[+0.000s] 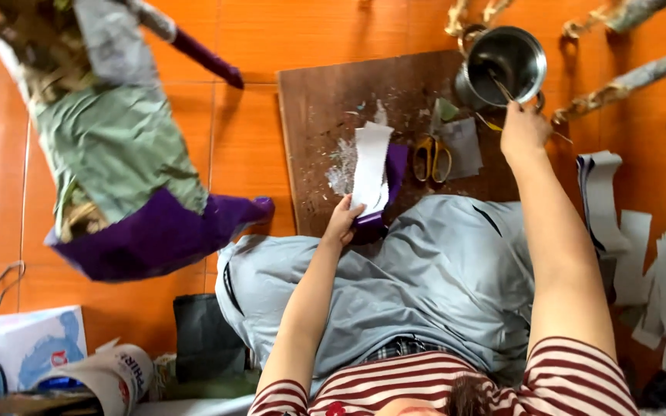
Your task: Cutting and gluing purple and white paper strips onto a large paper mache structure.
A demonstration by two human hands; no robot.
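Observation:
My left hand (341, 222) grips a purple paper piece (385, 192) with a white paper strip (371, 168) lying on it, at the near edge of a brown wooden board (325, 108). My right hand (523, 132) reaches to a metal pot (505, 65) at the board's far right corner and holds a thin brush handle (500, 86) that dips into the pot. Yellow-handled scissors (432, 159) lie on the board between my hands, beside a grey paper piece (462, 146). My lap is covered by grey cloth (425, 270).
A large figure wrapped in green, grey and purple paper (117, 162) lies on the orange tiled floor (248, 146) at left. Cut grey paper strips (657, 270) pile up at right. Paper-wrapped branches (626, 77) lie beyond the pot. A white box (32, 347) and dark bag (202, 339) sit near left.

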